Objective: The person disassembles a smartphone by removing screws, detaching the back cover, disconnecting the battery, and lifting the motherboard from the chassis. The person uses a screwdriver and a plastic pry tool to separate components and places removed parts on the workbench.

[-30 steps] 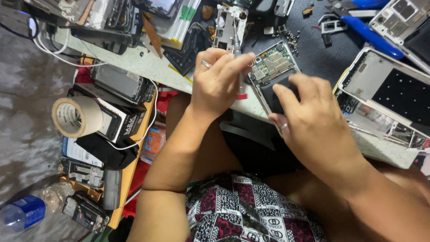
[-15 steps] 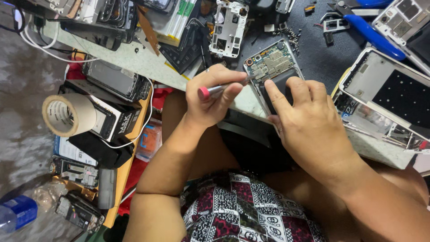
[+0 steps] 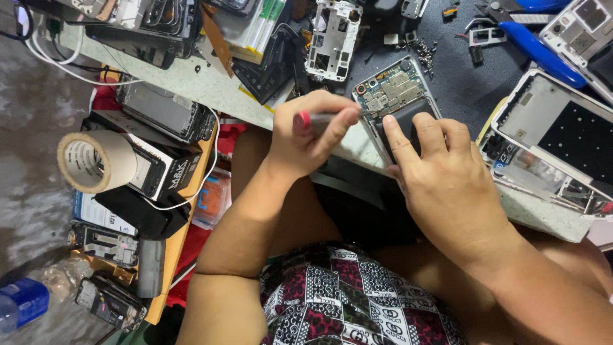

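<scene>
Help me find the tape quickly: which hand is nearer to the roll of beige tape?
Left. The left hand, gripping a red-capped screwdriver, is on the tape roll's side of the opened phone. The right hand presses on that phone, farther away.

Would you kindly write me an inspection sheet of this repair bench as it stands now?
Surface: pale speckled bench with a dark mat.
Job's things: opened phone, circuit board exposed; red-tipped screwdriver.
Clutter: bare phone frame, loose screws, blue-handled pliers, tape roll.
Grippers: left hand holds the screwdriver; right hand presses on the phone.
Cables: white cables at the bench's edge.
Surroundings: plastic bottle on the floor.
</scene>
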